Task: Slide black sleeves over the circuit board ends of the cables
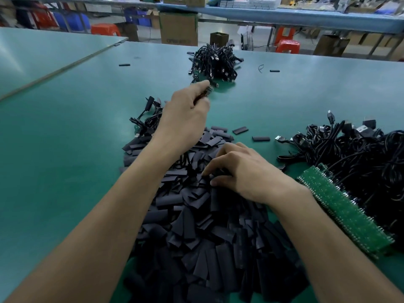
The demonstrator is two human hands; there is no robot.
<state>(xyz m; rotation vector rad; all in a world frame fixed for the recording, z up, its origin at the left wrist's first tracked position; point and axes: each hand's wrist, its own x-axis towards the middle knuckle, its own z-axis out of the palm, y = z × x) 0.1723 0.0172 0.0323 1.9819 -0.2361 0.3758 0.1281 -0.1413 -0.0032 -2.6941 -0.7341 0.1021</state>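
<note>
Fingers of the left hand (185, 112), arm stretched forward, pinch a small blurred piece (207, 92) just before the far cable bundle (215, 62). The right hand (242, 171) rests with curled fingers on the heap of black sleeves (196, 237); whether it pinches one is unclear. Print on the cardboard box (178, 28) is unreadable. Green circuit boards (343, 208) and more cables (360, 154) lie at the right on the counter (65, 138).
</note>
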